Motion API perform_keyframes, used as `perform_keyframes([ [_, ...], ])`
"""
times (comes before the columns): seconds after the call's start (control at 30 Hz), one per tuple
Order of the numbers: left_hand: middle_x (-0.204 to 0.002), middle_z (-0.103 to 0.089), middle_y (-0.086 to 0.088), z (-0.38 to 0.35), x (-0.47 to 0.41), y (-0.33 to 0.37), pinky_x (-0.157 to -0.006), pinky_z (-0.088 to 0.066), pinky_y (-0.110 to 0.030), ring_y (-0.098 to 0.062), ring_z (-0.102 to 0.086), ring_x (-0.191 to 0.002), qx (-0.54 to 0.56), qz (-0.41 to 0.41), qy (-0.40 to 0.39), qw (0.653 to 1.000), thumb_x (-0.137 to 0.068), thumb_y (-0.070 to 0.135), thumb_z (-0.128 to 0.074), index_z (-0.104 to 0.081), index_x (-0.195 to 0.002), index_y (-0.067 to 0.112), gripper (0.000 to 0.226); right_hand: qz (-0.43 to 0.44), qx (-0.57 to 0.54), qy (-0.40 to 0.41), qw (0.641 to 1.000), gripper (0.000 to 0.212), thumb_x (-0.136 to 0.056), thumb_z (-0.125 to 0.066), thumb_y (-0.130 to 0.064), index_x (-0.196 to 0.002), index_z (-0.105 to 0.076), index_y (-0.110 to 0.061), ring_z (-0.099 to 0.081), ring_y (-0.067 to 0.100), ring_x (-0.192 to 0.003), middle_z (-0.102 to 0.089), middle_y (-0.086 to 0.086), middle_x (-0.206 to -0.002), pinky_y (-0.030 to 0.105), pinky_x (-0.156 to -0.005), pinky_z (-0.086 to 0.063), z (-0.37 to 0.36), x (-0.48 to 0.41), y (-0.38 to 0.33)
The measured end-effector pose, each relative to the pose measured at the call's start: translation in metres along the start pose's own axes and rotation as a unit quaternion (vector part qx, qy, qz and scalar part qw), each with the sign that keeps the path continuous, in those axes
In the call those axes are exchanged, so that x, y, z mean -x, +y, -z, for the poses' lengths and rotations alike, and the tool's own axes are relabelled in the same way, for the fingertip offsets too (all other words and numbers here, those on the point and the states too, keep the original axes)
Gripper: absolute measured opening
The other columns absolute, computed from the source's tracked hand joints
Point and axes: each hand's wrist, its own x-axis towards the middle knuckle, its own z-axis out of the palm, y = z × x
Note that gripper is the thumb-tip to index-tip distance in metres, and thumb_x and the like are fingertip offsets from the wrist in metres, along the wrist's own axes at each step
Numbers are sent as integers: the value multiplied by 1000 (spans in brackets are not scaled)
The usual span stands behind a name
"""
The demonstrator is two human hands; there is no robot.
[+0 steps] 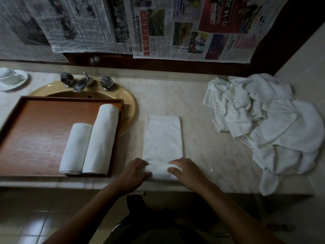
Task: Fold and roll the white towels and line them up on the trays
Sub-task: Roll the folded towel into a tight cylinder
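Marble counter (pixel 202 138) filled mid-frame. At lower centre, the left hand (pixel 136 171) and right hand (pixel 186 169) curled their fingers over the rolled near end of a towel (pixel 162 136). Two rolls (pixel 102 138) lay touching on the tray (pixel 35 138) at left. A pile (pixel 272 120) sat at right.

Brown wooden tray (pixel 35 138): left side cut by frame edge; hides near part of yellow oval basin (pixel 131 104). White cup and saucer (pixel 9 78) clipped at left. Folded white towel (pixel 162 138): rolled near end partly under left hand (pixel 135 171) and right hand (pixel 186 170). Newspaper sheets (pixel 175 32): print mostly unreadable.
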Motion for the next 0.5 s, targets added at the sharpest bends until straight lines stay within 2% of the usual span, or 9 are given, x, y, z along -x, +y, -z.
perform_keyframes([
  [0.03,-120,-55,6,1,-4,0,-101,-45,-39,-14,-54,-112,-2,10,-6,1000,-83,75,-44,-63,-126,23,70,7,15,47,999,37,-99,-60,-46,-130,-67,-28,-55,19,-120,-63,-4,-130,36,-102,-45,-6,3,-1],
  [0.1,-121,-56,2,3,-10,0,-103,-44,-39,-17,-54,-114,-2,32,-20,999,-79,77,-41,-64,-127,20,78,72,87,171,979,31,-96,-64,-37,-125,-69,-27,-56,21,-114,-64,-3,-125,39,-95,-50,-20,13,-3],
  [0.17,-119,-58,-2,5,-14,4,-102,-44,-38,-19,-55,-113,2,42,-21,999,-77,78,-38,-65,-126,17,83,142,149,235,950,30,-92,-70,-26,-121,-71,-23,-58,24,-116,-66,1,-125,42,-95,-52,-38,26,-8],
  [0.23,-115,-60,-2,6,-16,8,-94,-43,-34,-18,-56,-109,15,57,-13,998,-75,77,-38,-66,-123,17,83,166,194,226,940,39,-94,-66,-24,-133,-65,-20,-54,27,-128,-62,3,-137,49,-107,-44,-57,33,-6],
  [0.33,-114,-63,-4,0,-14,16,-80,-45,-32,-16,-59,-99,38,84,41,995,-84,69,-52,-65,-119,19,63,145,232,179,945,54,-100,-53,-26,-153,-45,-20,-36,30,-148,-44,3,-158,55,-120,-24,-68,31,4],
  [0.4,-126,-60,-7,-9,-10,19,-87,-49,-36,-21,-59,-107,-5,58,117,991,-91,62,-57,-59,-129,18,58,147,240,157,947,59,-100,-45,-26,-158,-36,-19,-28,31,-153,-35,5,-164,57,-121,-19,-67,28,9],
  [0.5,-150,-44,-6,-22,2,24,-108,-43,-47,-26,-46,-134,-141,-19,169,975,-90,64,-58,-41,-151,21,76,141,249,127,950,63,-99,-38,-28,-161,-29,-18,-21,32,-155,-27,7,-167,58,-122,-16,-64,22,12],
])
